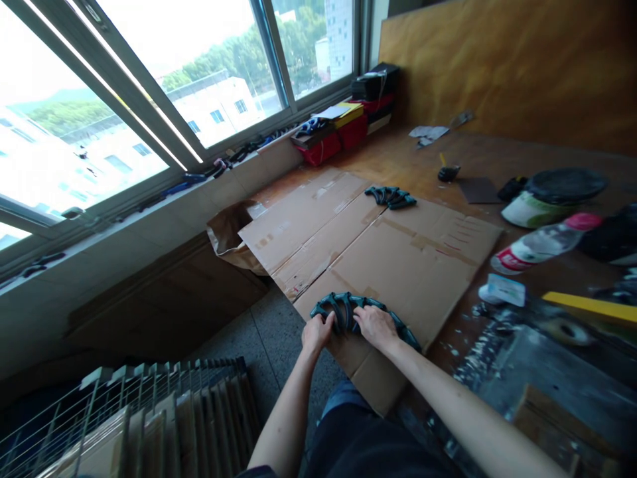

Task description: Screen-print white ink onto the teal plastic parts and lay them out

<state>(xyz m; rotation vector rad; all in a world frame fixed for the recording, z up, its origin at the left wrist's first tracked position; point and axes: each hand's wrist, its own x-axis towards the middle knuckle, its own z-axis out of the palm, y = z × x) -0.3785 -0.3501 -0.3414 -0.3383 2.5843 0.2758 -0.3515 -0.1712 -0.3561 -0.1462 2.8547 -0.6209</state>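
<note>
A curved, ribbed piece of dark teal plastic [344, 311] lies on a flattened cardboard sheet [413, 265], near the sheet's front edge. My left hand [316, 332] grips its left part with curled fingers. My right hand [376, 328] lies over its middle and holds it from above, and the piece's right end runs out past that hand. A second dark teal ribbed piece [391, 197] lies at the far edge of the cardboard, out of reach of both hands.
A long window with a cluttered sill [219, 176] runs along the left. A wire rack [134, 418] stands at lower left. On the workbench [497, 153] to the right are a plastic bottle [542, 245], a black-topped tub [555, 198], and a yellow ruler [592, 307].
</note>
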